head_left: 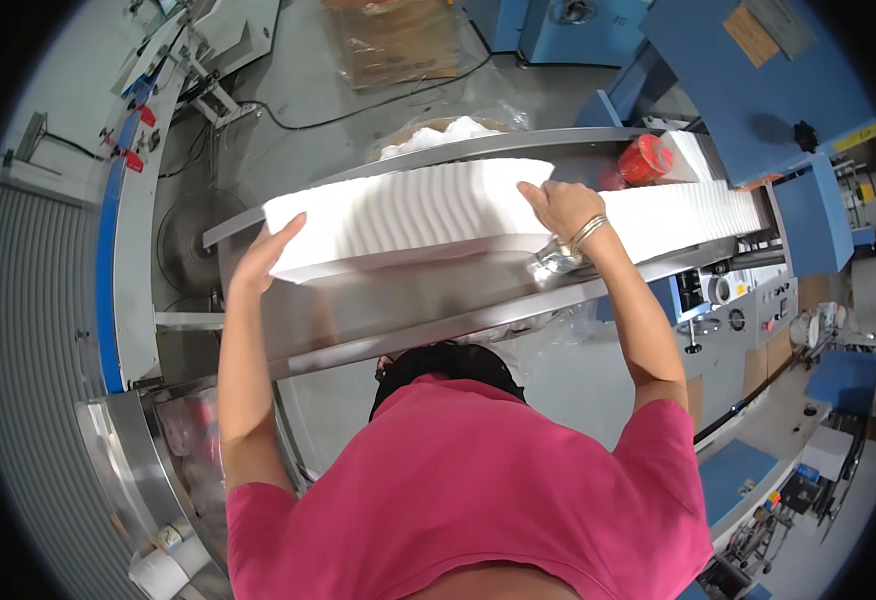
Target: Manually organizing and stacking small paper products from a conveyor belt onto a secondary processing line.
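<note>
A long block of white folded tissues (408, 215) lies along a slanted steel trough (408, 315). My left hand (266, 252) presses flat against the block's left end. My right hand (558, 205), with bangles at the wrist, grips the block's right end from above, so the block is squeezed between both hands. A further row of white tissues (683, 212) continues to the right in the trough. A red round object (645, 160) sits just behind that row.
A blue machine (748, 80) stands at the upper right, with a control panel (748, 315) below it. A clear bag of white tissue (438, 132) sits behind the trough. A wrapped cardboard box (398, 40) and a black cable (358, 110) lie on the floor beyond.
</note>
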Available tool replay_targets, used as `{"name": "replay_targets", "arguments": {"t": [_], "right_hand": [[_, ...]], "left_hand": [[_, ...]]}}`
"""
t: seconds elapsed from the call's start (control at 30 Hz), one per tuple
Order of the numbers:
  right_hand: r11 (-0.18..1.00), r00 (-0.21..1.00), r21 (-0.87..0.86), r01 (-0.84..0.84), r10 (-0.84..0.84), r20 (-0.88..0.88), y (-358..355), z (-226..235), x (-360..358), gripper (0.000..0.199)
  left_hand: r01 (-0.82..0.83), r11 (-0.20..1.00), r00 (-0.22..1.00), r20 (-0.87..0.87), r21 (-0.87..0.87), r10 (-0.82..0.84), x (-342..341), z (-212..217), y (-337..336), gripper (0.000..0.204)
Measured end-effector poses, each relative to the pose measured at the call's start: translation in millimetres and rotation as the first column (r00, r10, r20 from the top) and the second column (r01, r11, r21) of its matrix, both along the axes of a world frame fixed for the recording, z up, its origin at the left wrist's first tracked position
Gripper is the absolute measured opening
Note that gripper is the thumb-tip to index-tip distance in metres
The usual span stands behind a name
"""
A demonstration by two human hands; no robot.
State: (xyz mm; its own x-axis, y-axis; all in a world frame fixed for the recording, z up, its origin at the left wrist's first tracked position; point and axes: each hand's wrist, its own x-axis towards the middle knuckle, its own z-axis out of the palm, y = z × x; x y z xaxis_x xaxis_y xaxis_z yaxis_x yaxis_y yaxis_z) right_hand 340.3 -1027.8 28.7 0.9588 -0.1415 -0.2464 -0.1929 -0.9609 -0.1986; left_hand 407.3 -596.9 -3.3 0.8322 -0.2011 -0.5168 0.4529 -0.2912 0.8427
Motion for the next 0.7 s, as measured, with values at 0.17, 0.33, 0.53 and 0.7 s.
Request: {"name": "replay_targets", "arguments": {"t": [0.17, 0.33, 0.53, 0.7], "right_hand": [[1.000, 0.996, 0.008, 0.004, -0.005, 0.092, 60, -3, -6, 0.063], [0.989, 0.990, 0.120, 0.083, -0.095, 0.101, 113, -8, -30, 0.066], [0.600, 0.920, 0.727, 0.333, -0.375, -0.112, 114, -61, -54, 0.070], [0.236, 0.871, 0.850, 0.472, -0.276, -0.407, 115, -55, -69, 0.069]], "left_hand": [[0.039, 0.995, 0.996, 0.071, 0.094, -0.046, -4, 18, -3, 0.086], [0.094, 0.993, 0.995, 0.022, -0.068, -0.092, 8, 9, 58, 0.069], [0.141, 0.964, 0.989, -0.017, -0.224, -0.148, 6, -8, 113, 0.066], [0.185, 0.979, 0.979, 0.100, -0.089, -0.176, -29, -5, 83, 0.078]]}}
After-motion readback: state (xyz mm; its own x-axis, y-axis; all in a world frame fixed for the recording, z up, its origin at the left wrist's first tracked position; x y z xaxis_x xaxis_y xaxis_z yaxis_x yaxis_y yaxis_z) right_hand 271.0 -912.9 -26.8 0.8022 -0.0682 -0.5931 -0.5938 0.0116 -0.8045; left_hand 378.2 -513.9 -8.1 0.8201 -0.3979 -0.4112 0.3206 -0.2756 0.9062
